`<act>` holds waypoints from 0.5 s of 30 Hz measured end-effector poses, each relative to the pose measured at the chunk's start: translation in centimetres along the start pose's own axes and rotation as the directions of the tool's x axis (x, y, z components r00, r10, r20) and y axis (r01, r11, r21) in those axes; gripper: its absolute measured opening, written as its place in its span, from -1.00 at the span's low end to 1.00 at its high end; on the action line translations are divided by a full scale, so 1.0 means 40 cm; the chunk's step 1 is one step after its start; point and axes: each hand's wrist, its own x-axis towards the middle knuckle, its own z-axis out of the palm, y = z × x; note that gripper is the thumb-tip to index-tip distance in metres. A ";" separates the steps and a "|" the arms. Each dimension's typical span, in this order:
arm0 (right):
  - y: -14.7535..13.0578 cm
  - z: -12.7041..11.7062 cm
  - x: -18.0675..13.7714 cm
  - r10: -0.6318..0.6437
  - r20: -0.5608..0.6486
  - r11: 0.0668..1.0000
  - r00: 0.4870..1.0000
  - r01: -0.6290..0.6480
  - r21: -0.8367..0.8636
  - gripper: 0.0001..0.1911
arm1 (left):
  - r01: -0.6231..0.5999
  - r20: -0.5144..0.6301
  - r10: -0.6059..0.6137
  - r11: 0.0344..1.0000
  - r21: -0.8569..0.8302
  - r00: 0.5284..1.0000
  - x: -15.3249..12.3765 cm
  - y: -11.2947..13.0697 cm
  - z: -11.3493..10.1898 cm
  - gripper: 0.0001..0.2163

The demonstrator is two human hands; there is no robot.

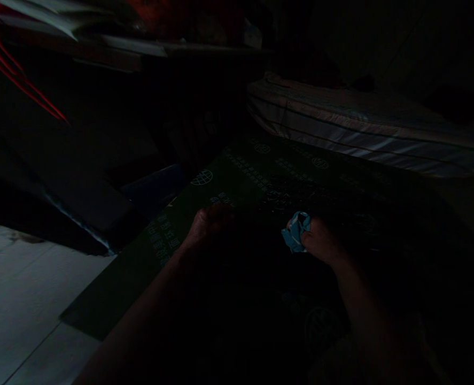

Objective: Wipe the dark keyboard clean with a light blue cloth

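Observation:
My right hand point(319, 238) is closed round a crumpled blue cloth point(296, 233) with pale marks on it. Hand and cloth are over a dark, black-looking area that spreads across a green board point(112, 294) with printed pale lettering and globe marks. Further left, my left hand point(210, 220) is over the board at the edge of that dark area. Its fingers sink into shadow, so their pose and anything in them stay hidden. Whether the black area is a separate object or a coating on the board, I cannot tell.
Behind the board lies a mattress point(341, 125) with a striped cover. At the upper left stands a dark table point(128, 45) with papers on top and red cords point(24, 80) hanging down. Pale floor tiles point(20, 299) show at the lower left. The light is very dim.

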 end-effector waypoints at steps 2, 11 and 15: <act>-0.003 0.000 0.000 -0.013 0.000 1.000 1.000 0.013 0.012 -0.89 | 0.000 -0.002 0.000 1.000 0.008 1.000 0.001 -0.001 0.000 -0.71; -0.003 -0.004 0.002 0.023 0.017 1.000 1.000 -0.023 -0.001 -0.84 | 0.021 0.025 -0.021 1.000 0.005 0.999 -0.004 0.022 -0.007 -0.71; -0.008 0.004 0.001 -0.029 0.023 1.000 0.999 0.029 -0.009 -0.88 | 0.019 0.000 -0.019 1.000 -0.002 1.000 0.000 0.019 -0.005 -0.72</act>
